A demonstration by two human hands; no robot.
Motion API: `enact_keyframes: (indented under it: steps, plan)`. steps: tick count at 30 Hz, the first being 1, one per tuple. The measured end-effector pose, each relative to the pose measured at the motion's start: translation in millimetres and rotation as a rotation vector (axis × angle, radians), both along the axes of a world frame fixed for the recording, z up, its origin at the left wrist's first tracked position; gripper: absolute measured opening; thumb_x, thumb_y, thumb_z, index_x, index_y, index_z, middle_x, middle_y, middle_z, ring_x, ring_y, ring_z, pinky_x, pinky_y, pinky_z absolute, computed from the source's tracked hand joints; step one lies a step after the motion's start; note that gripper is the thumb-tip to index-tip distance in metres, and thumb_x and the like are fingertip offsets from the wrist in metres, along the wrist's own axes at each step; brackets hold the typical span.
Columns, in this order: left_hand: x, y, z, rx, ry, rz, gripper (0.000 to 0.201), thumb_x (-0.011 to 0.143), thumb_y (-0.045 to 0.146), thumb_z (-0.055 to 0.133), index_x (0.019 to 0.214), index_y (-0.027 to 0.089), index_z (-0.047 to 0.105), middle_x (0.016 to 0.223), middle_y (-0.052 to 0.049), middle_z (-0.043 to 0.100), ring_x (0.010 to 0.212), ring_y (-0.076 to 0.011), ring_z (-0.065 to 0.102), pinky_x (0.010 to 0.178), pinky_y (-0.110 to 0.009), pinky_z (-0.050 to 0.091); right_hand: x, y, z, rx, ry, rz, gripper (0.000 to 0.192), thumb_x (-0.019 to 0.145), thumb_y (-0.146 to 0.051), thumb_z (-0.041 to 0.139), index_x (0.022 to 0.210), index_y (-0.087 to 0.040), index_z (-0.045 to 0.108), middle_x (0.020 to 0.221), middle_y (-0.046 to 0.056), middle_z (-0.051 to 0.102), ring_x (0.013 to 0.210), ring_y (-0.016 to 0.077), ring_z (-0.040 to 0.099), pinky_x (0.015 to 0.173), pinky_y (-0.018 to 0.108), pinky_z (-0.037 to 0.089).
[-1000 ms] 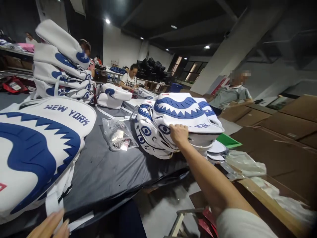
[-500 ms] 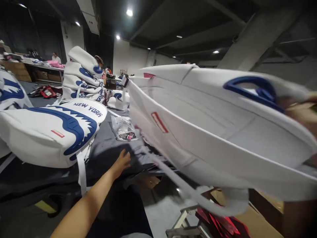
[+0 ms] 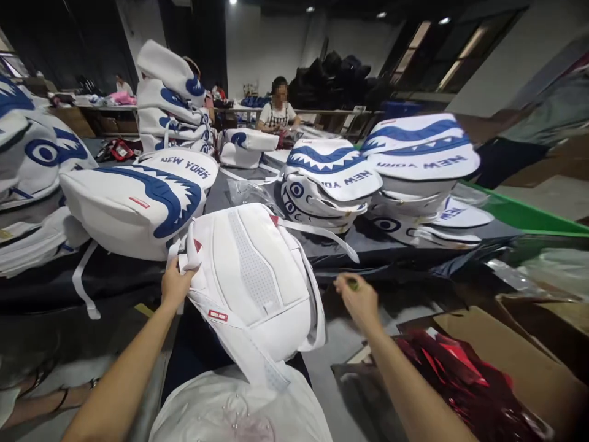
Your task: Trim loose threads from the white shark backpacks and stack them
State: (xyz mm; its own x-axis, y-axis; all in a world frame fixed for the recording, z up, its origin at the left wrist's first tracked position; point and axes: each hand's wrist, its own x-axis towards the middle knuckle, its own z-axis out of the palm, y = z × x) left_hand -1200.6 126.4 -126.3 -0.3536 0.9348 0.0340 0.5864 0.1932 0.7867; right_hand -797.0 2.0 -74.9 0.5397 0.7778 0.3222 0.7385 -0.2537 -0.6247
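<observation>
Dark-covered table (image 3: 386,253), white backpacks (image 3: 101,202); grey wall (image 3: 264,52) behind.

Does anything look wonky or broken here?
One thing looks wonky: the top white bag on the tall stack, back left, slants down rightward, more steeply than those beneath. I can't see anything spilled or broken.

The backpack in front of you (image 3: 232,285) is plain white, with a dotted pale-grey back panel (image 3: 261,273) and a red strap label (image 3: 218,315) lettered in white. The printed backpack (image 3: 103,199) to your left wears a blue wavy band, jagged white teeth and blue "NEW YORK". Your table cover (image 3: 384,253) is charcoal, the plastic packets (image 3: 460,365) glossy red, the bin (image 3: 547,213) bright green.
</observation>
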Motion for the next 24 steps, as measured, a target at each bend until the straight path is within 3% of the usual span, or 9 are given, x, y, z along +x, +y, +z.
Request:
enact_keyframes:
  steps: [2, 4, 7, 11, 15, 17, 19, 22, 24]
  plan:
    - [4, 5, 0.2, -0.023, 0.108, 0.011, 0.061, 0.073, 0.04, 0.074, 0.129, 0.021, 0.06, 0.112, -0.013, 0.073, 0.111, -0.0358, 0.066, 0.097, -0.045, 0.05, -17, 7, 2.2, 0.075, 0.105, 0.102, 0.044, 0.1, -0.048, 0.043, 0.119, -0.013, 0.062, 0.096, 0.01, 0.074, 0.08, 0.0186, 0.071, 0.072, 0.03, 0.057]
    - [6, 12, 1.2, -0.031, 0.193, 0.018, 0.063, 0.076, 0.04, 0.072, 0.134, 0.02, 0.055, 0.114, -0.013, 0.072, 0.111, -0.0349, 0.066, 0.096, -0.044, 0.05, -45, 22, 9.4, 0.158, 0.221, 0.338, 0.048, 0.096, -0.053, 0.048, 0.121, -0.016, 0.063, 0.089, 0.008, 0.076, 0.079, 0.0196, 0.071, 0.071, 0.029, 0.055]
    - [3, 22, 2.2, -0.035, 0.304, 0.009, 0.065, 0.08, 0.034, 0.066, 0.141, 0.023, 0.047, 0.123, -0.012, 0.07, 0.114, -0.0339, 0.065, 0.096, -0.043, 0.05, -89, 54, 1.6, 0.11, 0.353, 0.637, 0.044, 0.091, -0.055, 0.056, 0.112, -0.019, 0.071, 0.055, -0.001, 0.067, 0.06, 0.0175, 0.065, 0.065, 0.027, 0.051]
    - [-3, 14, 12.8, -0.075, 0.459, -0.032, 0.066, 0.084, 0.025, 0.059, 0.148, 0.023, 0.042, 0.129, -0.015, 0.067, 0.116, -0.0364, 0.064, 0.098, -0.048, 0.049, -106, 70, -58.7, 0.22, 0.499, 0.591, 0.059, 0.099, -0.055, 0.037, 0.134, -0.012, 0.057, 0.07, 0.005, 0.073, 0.057, 0.0164, 0.062, 0.06, 0.028, 0.052]
    - [17, -31, 47.4, -0.03, 0.703, -0.132, 0.059, 0.087, 0.023, 0.056, 0.144, 0.013, 0.048, 0.136, -0.024, 0.059, 0.127, -0.0448, 0.053, 0.107, -0.062, 0.035, -100, 46, -128.8, 0.439, 0.451, 0.521, 0.055, 0.101, -0.049, 0.037, 0.142, -0.013, 0.049, 0.113, 0.017, 0.072, 0.093, 0.0243, 0.071, 0.081, 0.041, 0.057]
    - [45, -48, 66.8, 0.168, 0.895, -0.257, 0.05, 0.092, 0.021, 0.048, 0.141, 0.013, 0.051, 0.146, -0.024, 0.05, 0.134, -0.0431, 0.045, 0.111, -0.064, 0.028, -110, 36, -151.4, 0.47, 0.397, 0.574, 0.05, 0.097, -0.049, 0.048, 0.134, -0.018, 0.058, 0.121, 0.016, 0.07, 0.109, 0.0275, 0.067, 0.101, 0.05, 0.049]
    - [84, -43, 78.2, 0.398, 0.973, -0.509, 0.043, 0.096, 0.02, 0.042, 0.137, 0.016, 0.053, 0.146, -0.019, 0.051, 0.136, -0.0358, 0.045, 0.113, -0.059, 0.028, -129, 38, -164.2, 0.457, 0.362, 0.638, 0.043, 0.093, -0.046, 0.055, 0.127, -0.021, 0.063, 0.12, 0.013, 0.071, 0.112, 0.0279, 0.066, 0.113, 0.055, 0.035]
    - [149, 7, 72.7, 0.512, 0.902, -0.998, 0.038, 0.1, 0.023, 0.035, 0.129, 0.015, 0.059, 0.137, -0.016, 0.059, 0.129, -0.0278, 0.05, 0.107, -0.045, 0.038, -160, 54, -172.6, 0.433, 0.32, 0.686, 0.039, 0.092, -0.038, 0.058, 0.127, -0.023, 0.064, 0.12, 0.011, 0.071, 0.113, 0.0277, 0.065, 0.117, 0.058, 0.024]
    - [183, 50, 60.1, 0.493, 0.928, -1.107, 0.037, 0.101, 0.027, 0.039, 0.127, 0.012, 0.06, 0.136, -0.017, 0.06, 0.128, -0.0279, 0.051, 0.109, -0.044, 0.035, -174, 62, -173.2, 0.432, 0.302, 0.683, 0.039, 0.092, -0.033, 0.058, 0.129, -0.022, 0.062, 0.122, 0.013, 0.069, 0.114, 0.0285, 0.064, 0.116, 0.06, 0.023]
